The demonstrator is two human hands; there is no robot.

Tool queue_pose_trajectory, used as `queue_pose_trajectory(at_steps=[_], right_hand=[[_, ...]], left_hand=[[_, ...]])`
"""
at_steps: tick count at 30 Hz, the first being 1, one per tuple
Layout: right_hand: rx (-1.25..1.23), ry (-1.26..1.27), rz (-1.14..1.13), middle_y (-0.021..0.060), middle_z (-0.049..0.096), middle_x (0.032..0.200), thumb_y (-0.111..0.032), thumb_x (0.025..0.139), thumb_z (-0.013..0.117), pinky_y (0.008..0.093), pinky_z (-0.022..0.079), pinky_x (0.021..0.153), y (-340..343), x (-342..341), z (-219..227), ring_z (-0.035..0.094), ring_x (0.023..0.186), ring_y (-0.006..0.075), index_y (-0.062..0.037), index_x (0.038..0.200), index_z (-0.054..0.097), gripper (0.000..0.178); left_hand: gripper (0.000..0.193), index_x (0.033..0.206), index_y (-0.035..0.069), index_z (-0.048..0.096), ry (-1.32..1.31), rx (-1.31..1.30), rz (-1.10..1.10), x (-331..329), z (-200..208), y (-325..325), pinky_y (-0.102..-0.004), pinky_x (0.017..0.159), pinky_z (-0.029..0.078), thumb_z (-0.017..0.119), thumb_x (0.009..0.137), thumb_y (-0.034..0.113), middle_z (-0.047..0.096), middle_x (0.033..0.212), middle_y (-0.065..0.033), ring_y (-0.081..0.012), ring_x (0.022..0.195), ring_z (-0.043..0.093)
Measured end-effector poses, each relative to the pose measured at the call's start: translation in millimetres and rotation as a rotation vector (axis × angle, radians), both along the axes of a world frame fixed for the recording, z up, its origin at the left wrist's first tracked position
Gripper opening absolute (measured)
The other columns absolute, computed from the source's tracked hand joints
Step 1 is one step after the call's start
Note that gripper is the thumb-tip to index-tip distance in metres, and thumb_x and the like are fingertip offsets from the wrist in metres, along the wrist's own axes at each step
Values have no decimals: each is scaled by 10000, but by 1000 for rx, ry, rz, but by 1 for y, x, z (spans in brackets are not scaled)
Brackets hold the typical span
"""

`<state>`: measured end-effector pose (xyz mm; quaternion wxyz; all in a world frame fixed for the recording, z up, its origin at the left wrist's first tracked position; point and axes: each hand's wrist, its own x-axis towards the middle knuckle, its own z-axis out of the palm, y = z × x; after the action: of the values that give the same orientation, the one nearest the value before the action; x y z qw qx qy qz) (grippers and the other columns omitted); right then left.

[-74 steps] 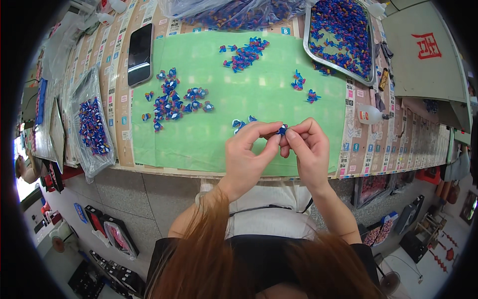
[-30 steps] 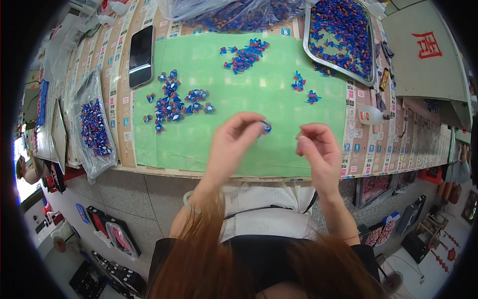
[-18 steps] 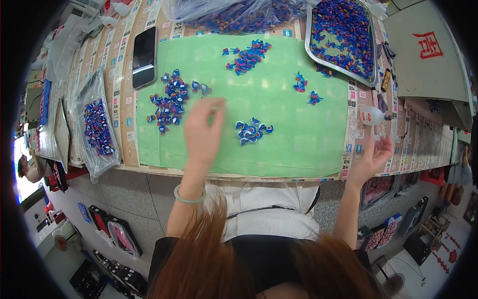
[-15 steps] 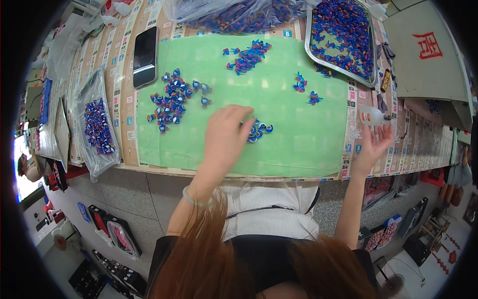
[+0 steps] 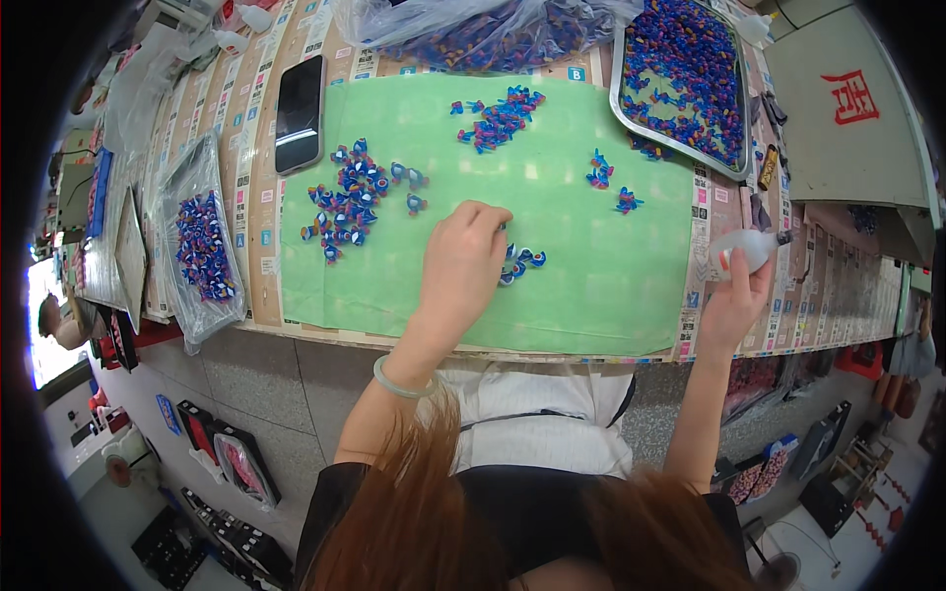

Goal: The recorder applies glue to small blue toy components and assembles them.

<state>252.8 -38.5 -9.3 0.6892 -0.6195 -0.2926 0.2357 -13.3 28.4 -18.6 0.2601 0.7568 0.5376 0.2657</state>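
My right hand (image 5: 737, 303) grips a small white squeeze bottle (image 5: 749, 250) with a dark tip, off the right edge of the green mat (image 5: 581, 305). Over the mat's middle, my left hand (image 5: 463, 258) is closed with its fingertips pinched together. A dark speck shows at those fingertips, too small to name. Just right of this hand lie a few small blue-and-white pieces (image 5: 522, 262). A larger pile of such pieces (image 5: 350, 197) sits on the mat's left. Farther back is a pile of small blue-and-pink parts (image 5: 501, 120), with two small clusters (image 5: 599, 169) at right.
A metal tray (image 5: 680, 146) full of small coloured parts stands at the back right, and a clear plastic bag (image 5: 483, 39) of parts at the back. Left of the mat lie a black phone (image 5: 300, 113) and a plastic-covered tray (image 5: 205, 246) of pieces.
My right hand has closed round the squeeze bottle and lifted it, tilting its tip up. My left hand has moved slightly right, its fingers drawn together. The view has shifted a little.
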Motion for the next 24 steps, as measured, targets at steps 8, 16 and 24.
queue_pose_trajectory(at_steps=[8,16,24], right_hand=[[-240,313,509,114,489,973,-89,722,559,280,419,623,-20,-55,42,534,764,188,22,1039,410,367],[-7,163,480,43,468,868,-12,613,683,215,385,673,-18,-78,54,460,756,104,-17,910,457,373],[-35,-234,467,36,442,778,-128,577,758,235,368,622,-23,-79,56,425,695,129,-26,843,477,400]], left_hand=[[192,982,9,503,-1328,-1008,119,4,19,-15,-226,654,449,511,791,28,547,912,-65,-111,745,539],[215,1034,17,481,-1605,-1324,141,7,15,-25,-247,714,465,477,828,78,541,954,-88,-127,787,543],[200,1016,18,488,-1626,-1351,114,11,13,-25,-248,714,469,483,827,83,542,948,-81,-124,796,540]])
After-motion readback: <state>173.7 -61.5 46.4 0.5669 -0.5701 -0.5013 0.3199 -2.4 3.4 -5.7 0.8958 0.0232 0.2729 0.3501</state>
